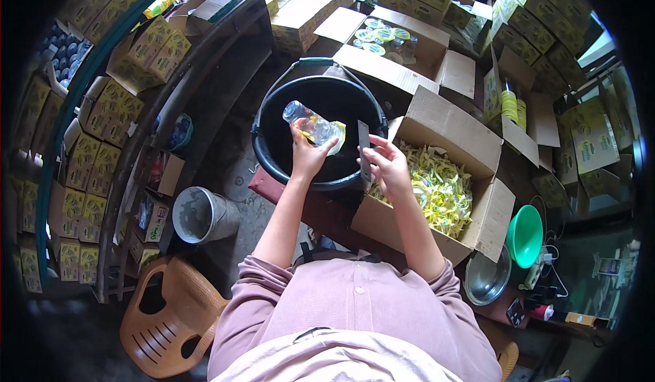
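Note:
My left hand is wrapped round a clear plastic cup with yellow printing, tilted over a large black bucket. Whether it is one cup or two pressed together, I cannot tell. A flat, dark grey knife blade stands nearly upright in my right hand, gripped between thumb and fingers at the bucket's right rim. Blade and cup are apart. Close to my right forearm, an open cardboard box holds a heap of yellow and white plastic scraps.
Another open box with lidded cups stands beyond the bucket. A grey pail and a brown plastic chair are at left. A green bowl and a metal bowl sit at right. Stacked yellow cartons line the sides.

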`<state>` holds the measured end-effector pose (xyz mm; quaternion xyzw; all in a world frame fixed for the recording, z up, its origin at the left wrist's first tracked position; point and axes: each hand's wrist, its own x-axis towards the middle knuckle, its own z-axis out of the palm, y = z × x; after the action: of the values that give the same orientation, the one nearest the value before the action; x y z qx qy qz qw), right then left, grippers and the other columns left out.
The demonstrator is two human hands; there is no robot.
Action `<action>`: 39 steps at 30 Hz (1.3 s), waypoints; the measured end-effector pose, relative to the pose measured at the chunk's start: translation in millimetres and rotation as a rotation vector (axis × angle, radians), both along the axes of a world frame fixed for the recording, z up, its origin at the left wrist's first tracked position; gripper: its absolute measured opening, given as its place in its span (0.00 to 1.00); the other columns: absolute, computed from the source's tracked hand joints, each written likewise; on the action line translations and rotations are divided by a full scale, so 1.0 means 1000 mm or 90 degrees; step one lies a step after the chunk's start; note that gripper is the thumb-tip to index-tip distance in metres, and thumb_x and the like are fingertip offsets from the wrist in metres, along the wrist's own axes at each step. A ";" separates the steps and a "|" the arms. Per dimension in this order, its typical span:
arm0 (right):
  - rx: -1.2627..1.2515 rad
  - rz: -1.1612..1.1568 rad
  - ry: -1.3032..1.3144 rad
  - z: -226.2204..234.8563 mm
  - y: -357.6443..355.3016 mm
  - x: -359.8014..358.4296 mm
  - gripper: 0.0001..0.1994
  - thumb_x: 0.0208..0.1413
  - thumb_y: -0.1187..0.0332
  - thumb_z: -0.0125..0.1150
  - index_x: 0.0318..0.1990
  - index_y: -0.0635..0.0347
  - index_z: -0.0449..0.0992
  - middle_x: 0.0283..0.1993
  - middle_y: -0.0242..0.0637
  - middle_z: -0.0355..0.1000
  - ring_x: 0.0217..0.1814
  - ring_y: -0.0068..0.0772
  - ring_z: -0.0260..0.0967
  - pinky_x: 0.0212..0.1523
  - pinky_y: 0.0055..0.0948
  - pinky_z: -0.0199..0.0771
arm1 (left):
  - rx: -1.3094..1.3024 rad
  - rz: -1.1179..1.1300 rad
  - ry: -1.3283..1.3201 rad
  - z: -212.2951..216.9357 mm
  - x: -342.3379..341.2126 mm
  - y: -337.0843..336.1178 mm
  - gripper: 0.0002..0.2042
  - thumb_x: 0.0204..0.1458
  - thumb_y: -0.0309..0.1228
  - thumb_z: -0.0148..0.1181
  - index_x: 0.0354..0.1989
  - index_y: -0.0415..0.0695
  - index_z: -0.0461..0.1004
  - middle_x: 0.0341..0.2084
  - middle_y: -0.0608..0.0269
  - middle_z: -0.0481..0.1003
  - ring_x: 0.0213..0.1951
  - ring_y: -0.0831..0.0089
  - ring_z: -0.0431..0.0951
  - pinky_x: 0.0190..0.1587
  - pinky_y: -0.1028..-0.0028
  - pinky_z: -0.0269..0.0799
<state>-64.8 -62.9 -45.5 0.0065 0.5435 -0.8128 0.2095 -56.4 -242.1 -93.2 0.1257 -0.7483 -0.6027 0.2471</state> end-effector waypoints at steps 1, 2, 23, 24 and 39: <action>-0.039 0.015 -0.022 0.000 -0.005 -0.004 0.19 0.48 0.77 0.57 0.49 0.64 0.63 0.39 0.40 0.68 0.42 0.29 0.68 0.44 0.35 0.73 | -0.002 0.003 0.003 0.004 0.002 0.001 0.40 0.33 0.32 0.70 0.53 0.37 0.49 0.42 0.49 0.67 0.43 0.63 0.72 0.44 0.72 0.68; -0.040 0.017 -0.019 0.000 -0.008 -0.010 0.19 0.48 0.77 0.57 0.49 0.64 0.63 0.39 0.40 0.68 0.42 0.29 0.68 0.44 0.35 0.73 | 0.004 -0.006 0.014 0.009 0.004 0.003 0.38 0.33 0.29 0.69 0.52 0.38 0.50 0.42 0.51 0.66 0.43 0.65 0.71 0.43 0.72 0.70; -0.110 0.100 -0.098 0.010 -0.012 -0.041 0.23 0.47 0.74 0.59 0.52 0.61 0.60 0.38 0.32 0.67 0.43 0.24 0.65 0.40 0.39 0.70 | 0.066 -0.049 0.058 0.022 0.012 0.006 0.33 0.37 0.26 0.65 0.52 0.40 0.54 0.44 0.55 0.65 0.42 0.70 0.72 0.38 0.75 0.72; -0.126 0.102 -0.111 0.011 -0.014 -0.039 0.24 0.47 0.74 0.59 0.52 0.61 0.60 0.38 0.32 0.67 0.43 0.24 0.65 0.39 0.39 0.71 | 0.057 -0.059 0.067 0.022 0.013 0.005 0.33 0.37 0.25 0.64 0.53 0.41 0.54 0.43 0.55 0.67 0.41 0.70 0.73 0.39 0.74 0.72; -0.129 0.098 0.104 0.025 -0.017 -0.046 0.22 0.48 0.76 0.58 0.52 0.63 0.61 0.31 0.29 0.68 0.34 0.15 0.64 0.35 0.18 0.65 | 0.521 -0.257 -0.040 0.055 0.015 -0.007 0.15 0.48 0.32 0.53 0.41 0.38 0.60 0.34 0.60 0.67 0.37 0.75 0.70 0.41 0.75 0.68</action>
<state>-111.0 -79.8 -21.0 -0.1227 0.4725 -0.8429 0.2262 -41.0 -249.4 -38.1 0.0828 -0.4652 -0.8808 0.0320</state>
